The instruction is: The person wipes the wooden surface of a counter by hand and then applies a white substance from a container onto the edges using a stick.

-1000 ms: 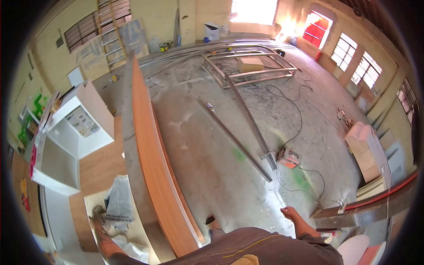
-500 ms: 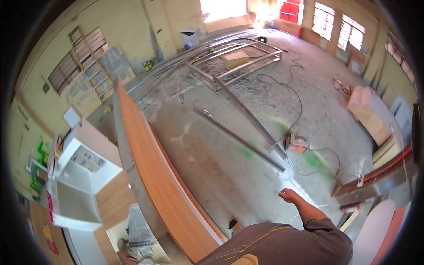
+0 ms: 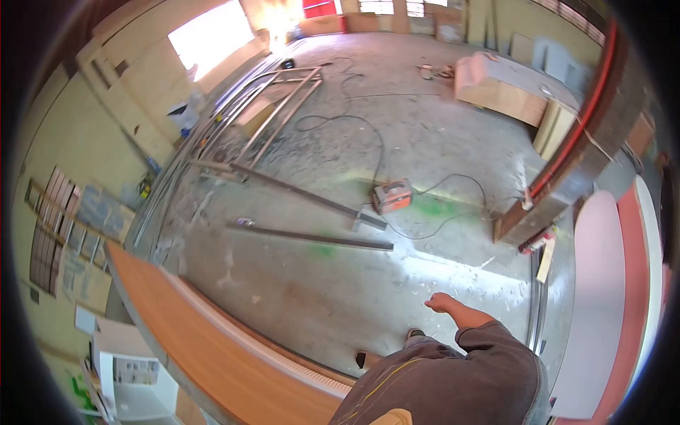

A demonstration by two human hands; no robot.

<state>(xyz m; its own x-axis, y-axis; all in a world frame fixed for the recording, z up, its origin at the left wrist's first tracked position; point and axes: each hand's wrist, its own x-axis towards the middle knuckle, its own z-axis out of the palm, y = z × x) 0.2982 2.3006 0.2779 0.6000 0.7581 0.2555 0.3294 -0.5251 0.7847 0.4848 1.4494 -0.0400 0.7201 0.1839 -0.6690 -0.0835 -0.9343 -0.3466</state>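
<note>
My right hand [image 3: 440, 303] hangs in front of my body above the concrete floor, its fingers curled into a loose fist with nothing visible in them. My left hand is out of view. Below and left of my body runs a long wood-faced panel [image 3: 234, 350] with a pale ribbed edge. A straight metal bar [image 3: 319, 239] lies on the floor ahead of the right hand. Beyond it a second bar [image 3: 304, 191] reaches toward a metal frame [image 3: 287, 106]. An orange and grey power unit [image 3: 393, 196] sits beside that bar's near end.
Cables [image 3: 379, 142] trail over the floor. A brown column [image 3: 556, 166] with a red pipe rises at right, near curved pink and white panels [image 3: 602, 283]. A white cabinet [image 3: 134, 379] stands at lower left. Farther back is a pink-topped wooden unit [image 3: 503, 85].
My view has swung to the right, so floor items and the long panel appear farther left. The column and curved panels show more. My right hand stays loosely closed.
</note>
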